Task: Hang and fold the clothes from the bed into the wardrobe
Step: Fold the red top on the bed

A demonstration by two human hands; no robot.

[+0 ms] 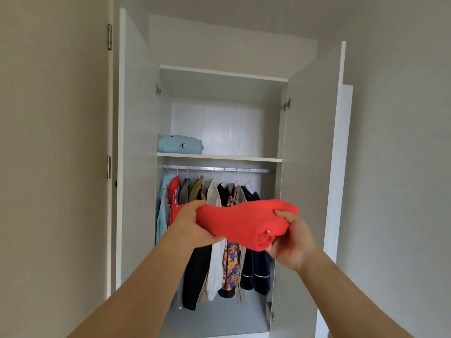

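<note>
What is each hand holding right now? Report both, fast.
The left hand grips the left end of the folded red knit garment.
The right hand grips the right end of the same garment.

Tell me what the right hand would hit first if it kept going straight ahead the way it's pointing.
Probably the hanging clothes: the right hand, gripping the folded red garment, points forward into the wardrobe at the level of the dark navy jacket. Depth is unclear.
</note>
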